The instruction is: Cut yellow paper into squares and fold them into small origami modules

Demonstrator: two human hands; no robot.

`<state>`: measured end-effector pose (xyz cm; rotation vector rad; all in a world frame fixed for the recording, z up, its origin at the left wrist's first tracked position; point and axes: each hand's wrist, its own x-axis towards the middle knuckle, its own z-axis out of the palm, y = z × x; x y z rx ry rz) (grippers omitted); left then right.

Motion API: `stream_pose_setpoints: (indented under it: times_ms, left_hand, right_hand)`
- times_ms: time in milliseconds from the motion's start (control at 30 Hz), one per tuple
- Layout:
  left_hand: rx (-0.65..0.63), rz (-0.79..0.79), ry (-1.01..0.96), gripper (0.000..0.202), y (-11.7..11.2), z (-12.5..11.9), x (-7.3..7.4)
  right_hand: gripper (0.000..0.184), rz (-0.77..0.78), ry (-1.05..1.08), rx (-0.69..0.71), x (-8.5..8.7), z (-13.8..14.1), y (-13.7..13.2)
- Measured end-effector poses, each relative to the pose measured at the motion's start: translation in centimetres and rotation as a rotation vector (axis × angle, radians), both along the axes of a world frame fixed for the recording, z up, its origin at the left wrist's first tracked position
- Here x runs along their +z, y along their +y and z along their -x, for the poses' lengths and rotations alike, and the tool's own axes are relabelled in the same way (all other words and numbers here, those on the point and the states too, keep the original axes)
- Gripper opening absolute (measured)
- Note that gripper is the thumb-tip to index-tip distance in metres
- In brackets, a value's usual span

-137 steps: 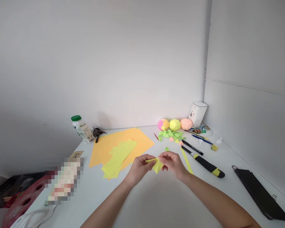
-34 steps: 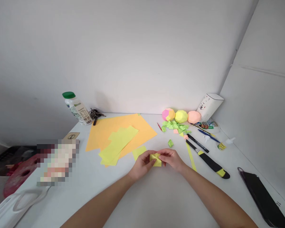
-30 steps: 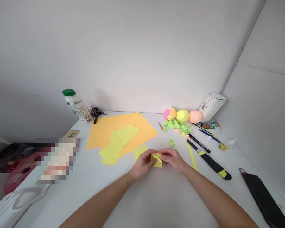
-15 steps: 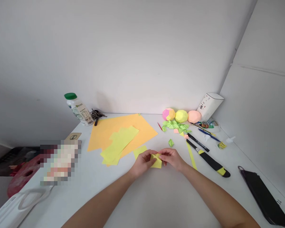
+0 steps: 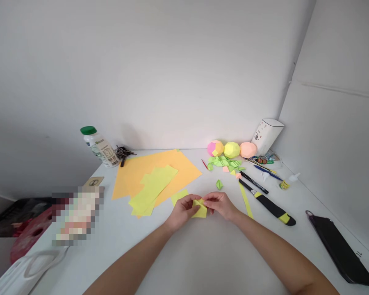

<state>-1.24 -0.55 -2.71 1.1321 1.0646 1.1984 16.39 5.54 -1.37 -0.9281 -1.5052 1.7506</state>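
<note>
A small yellow paper square is pinched between my two hands just above the white table. My left hand grips its left side, thumb on top. At the upper right edge, the fingers of my right hand are closed on the same paper, part of which they hide. Beyond my left hand lies another yellow paper piece. A folded green paper piece rests past my right hand, and a thin yellow strip lies to its right.
Orange sheets with yellow sheets lie left. Folded green pieces sit before three paper balls. A utility knife, black pen and black case lie right. A bottle and keys stand back left.
The top corner of the yellow paper looks folded further in under my fingers. Both hands stay in nearly the same place; the whole view has shifted slightly.
</note>
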Motion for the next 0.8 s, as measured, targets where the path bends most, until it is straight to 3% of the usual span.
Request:
stream_pose_setpoints:
  times_ms: [433,800]
  left_hand:
    - [0.014,-0.017,-0.01,0.037,0.0,-0.2,0.7]
    - [0.08,-0.033,0.015,0.042,0.4,-0.2,-0.4]
  right_hand:
    - [0.033,-0.069,-0.015,0.025,-0.4,-0.2,-0.2]
    - [0.028,-0.231,-0.097,-0.022,-0.2,0.1,-1.1]
